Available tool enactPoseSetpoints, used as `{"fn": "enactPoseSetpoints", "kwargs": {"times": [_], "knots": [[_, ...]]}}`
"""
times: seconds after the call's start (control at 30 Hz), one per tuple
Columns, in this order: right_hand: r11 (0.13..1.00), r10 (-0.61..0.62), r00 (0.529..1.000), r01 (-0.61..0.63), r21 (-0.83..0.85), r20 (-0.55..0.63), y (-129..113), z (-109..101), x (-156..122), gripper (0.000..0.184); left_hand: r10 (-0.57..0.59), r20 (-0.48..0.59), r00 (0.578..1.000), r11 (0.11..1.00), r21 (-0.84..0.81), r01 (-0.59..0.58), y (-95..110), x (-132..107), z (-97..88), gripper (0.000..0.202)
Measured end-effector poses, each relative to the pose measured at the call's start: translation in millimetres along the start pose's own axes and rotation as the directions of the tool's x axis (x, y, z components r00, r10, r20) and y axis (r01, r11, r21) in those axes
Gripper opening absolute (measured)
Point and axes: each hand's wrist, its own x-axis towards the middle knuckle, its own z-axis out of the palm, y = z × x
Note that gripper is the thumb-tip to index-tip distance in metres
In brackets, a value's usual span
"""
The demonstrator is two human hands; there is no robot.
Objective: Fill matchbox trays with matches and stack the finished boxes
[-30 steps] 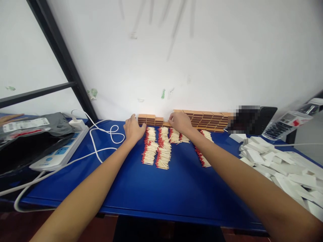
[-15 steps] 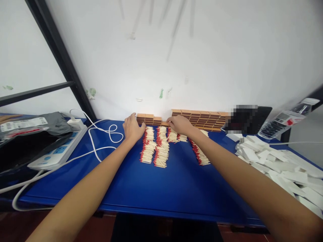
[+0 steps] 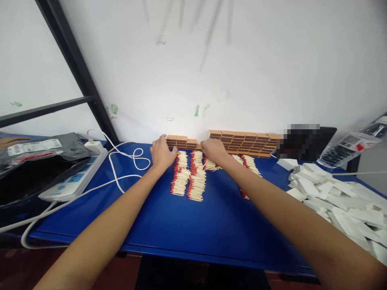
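Note:
Rows of red-tipped matches (image 3: 188, 178) lie on the blue table (image 3: 181, 225), running back toward the wall. Behind them stand a low stack of brown matchboxes (image 3: 181, 141) and a longer, taller stack (image 3: 244, 143). My left hand (image 3: 161, 153) rests on the table just left of the matches, fingers stretched toward the low stack, thumb at the match heads. My right hand (image 3: 213, 149) lies over the far end of a match row in the gap between the stacks, its fingers curled down and partly hidden.
A heap of white boxes (image 3: 335, 193) fills the right side. A white power strip (image 3: 72, 179) and looping cable (image 3: 127, 161) lie at left beside a grey bag (image 3: 45, 149). A bagged calculator (image 3: 344, 146) lies far right. Another person's hand (image 3: 9, 141) shows at far left.
My right hand has drawn slightly left and back toward the gap between the stacks. The left hand stays by the matches; the view has shifted a little.

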Motion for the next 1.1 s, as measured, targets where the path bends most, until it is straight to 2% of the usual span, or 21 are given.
{"fn": "enactPoseSetpoints", "kwargs": {"times": [0.3, 0.6, 0.83, 0.97, 1.03, 1.1], "knots": [[0.99, 0.043, 0.998, -0.049, 0.132, 0.047, -12, -2, 8, 0.036, -0.089, 0.141, 0.986, 0.994, 0.081, 0.078, -2, 3, 4.5, 0.064], [0.973, 0.057, 0.997, -0.067, 0.22, 0.053, -10, -2, 9, 0.033, -0.096, 0.141, 0.985, 0.993, 0.077, 0.086, -5, 5, 6.6, 0.064], [0.961, 0.038, 0.999, -0.038, 0.274, 0.006, -11, -8, 3, 0.03, -0.091, 0.117, 0.989, 0.994, 0.078, 0.082, -4, 4, 4.3, 0.065], [0.949, -0.017, 0.997, 0.039, 0.313, -0.072, 10, -30, -21, 0.026, -0.034, -0.007, 0.999, 0.999, 0.02, 0.035, -3, 2, 4.3, 0.06], [0.918, -0.071, 0.99, 0.111, 0.381, -0.119, 33, -42, -42, 0.022, 0.026, -0.103, 0.994, 0.999, -0.033, -0.029, -3, 1, 4.6, 0.055], [0.886, -0.048, 0.992, 0.097, 0.453, -0.118, 65, -50, -65, 0.026, 0.095, -0.187, 0.978, 0.991, -0.078, -0.112, -1, 0, 3.9, 0.051]]}}
